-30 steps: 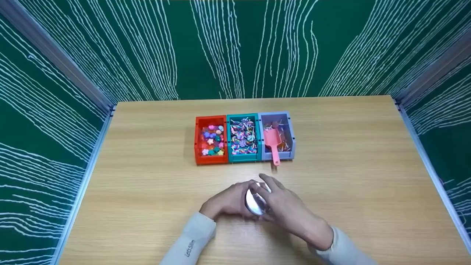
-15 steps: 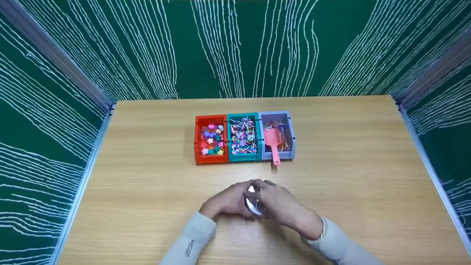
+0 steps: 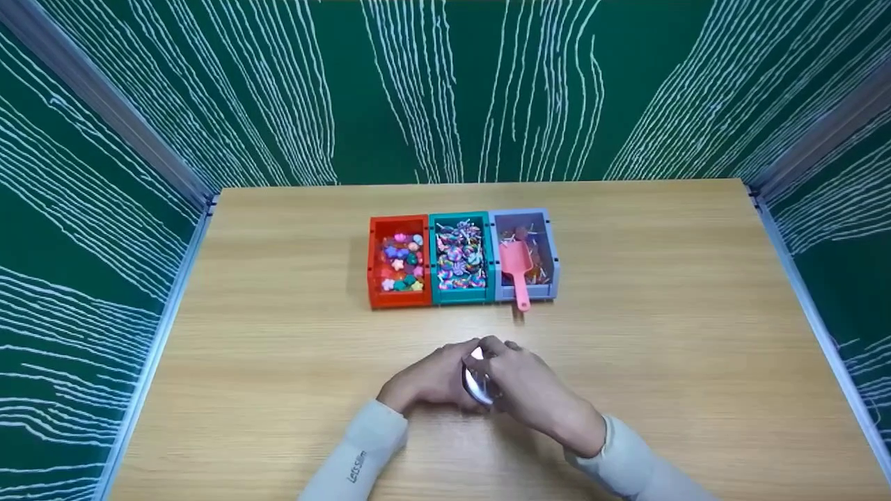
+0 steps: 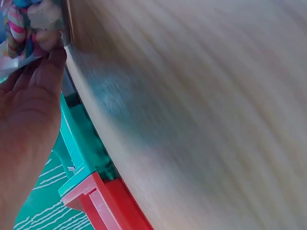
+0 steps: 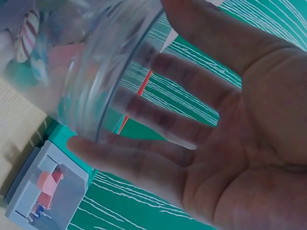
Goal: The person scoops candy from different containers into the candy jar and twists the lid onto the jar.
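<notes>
In the head view, a clear jar with a shiny round lid (image 3: 476, 385) is between my two hands, above the near middle of the table. My left hand (image 3: 440, 376) grips the jar's side. The left wrist view shows those fingers against the clear wall of the jar (image 4: 38, 21), which has striped and pastel candy-like pieces inside. From the right, my right hand (image 3: 532, 386) holds the lid, its fingers and thumb spread around the edge. Seen by the right wrist camera, the jar's ridged clear top (image 5: 91, 91) lies within those fingertips. My hands hide much of the jar.
Farther back, three joined bins stand in a row: a red bin (image 3: 400, 300) of small colourful pieces, a teal bin (image 3: 463, 297) of swirl lollipop-like pieces, and a lavender bin (image 3: 553, 278). A pink scoop (image 3: 516, 264) rests in the lavender one, handle over its front.
My right hand's fingers, lifted and spread over the lid a second ago, have closed in around it and moved slightly left. My left hand stays on the jar.
</notes>
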The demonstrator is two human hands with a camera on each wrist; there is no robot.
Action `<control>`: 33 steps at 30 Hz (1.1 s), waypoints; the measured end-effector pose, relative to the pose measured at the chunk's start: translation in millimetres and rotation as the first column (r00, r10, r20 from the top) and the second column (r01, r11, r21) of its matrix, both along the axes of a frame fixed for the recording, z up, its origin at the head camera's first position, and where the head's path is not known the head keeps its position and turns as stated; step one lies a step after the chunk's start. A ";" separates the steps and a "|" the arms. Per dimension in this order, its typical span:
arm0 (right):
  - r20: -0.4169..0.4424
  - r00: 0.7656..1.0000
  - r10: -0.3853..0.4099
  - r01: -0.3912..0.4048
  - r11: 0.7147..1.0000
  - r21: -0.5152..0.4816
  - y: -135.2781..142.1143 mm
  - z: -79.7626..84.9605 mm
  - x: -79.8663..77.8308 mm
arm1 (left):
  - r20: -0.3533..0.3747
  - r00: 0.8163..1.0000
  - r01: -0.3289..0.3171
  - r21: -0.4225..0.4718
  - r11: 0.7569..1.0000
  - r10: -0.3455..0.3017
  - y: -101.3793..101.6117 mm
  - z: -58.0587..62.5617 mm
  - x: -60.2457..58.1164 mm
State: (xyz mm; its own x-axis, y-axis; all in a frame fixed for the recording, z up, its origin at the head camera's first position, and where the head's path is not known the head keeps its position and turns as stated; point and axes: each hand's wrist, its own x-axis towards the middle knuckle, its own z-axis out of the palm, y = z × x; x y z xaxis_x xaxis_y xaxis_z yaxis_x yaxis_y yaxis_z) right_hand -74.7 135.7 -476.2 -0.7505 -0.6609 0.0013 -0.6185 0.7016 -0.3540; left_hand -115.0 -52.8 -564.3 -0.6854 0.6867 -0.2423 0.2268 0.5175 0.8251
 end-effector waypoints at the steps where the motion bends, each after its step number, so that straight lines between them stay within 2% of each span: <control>1: -0.007 1.000 -0.004 0.004 1.000 -0.001 -0.2 -0.2 0.1 | 0.003 1.000 -0.003 -0.001 1.000 0.003 0.3 0.4 -0.3; 10: -0.030 0.999 -0.046 0.046 0.999 -0.009 -1.2 -1.2 1.7 | -0.002 1.000 -0.006 -0.002 1.000 0.006 1.3 1.4 -2.2; 16: -0.059 0.996 -0.068 0.071 0.996 0.053 -1.1 -1.7 5.4 | -0.013 1.000 0.000 -0.040 0.999 -0.001 0.3 2.4 -1.5; 24: 0.093 0.994 -0.049 0.045 0.998 0.046 5.4 9.3 7.4 | -0.044 0.999 0.006 -0.035 0.999 -0.007 -1.2 0.6 1.3; 29: 0.023 0.999 0.032 -0.031 0.999 -0.016 9.7 8.4 5.6 | -0.019 1.000 -0.006 -0.042 0.999 0.005 -1.8 0.8 1.3; 33: -0.017 0.999 0.050 -0.051 0.997 -0.064 10.1 4.3 3.3 | -0.011 1.000 -0.001 -0.042 0.999 0.001 -0.1 1.9 -0.5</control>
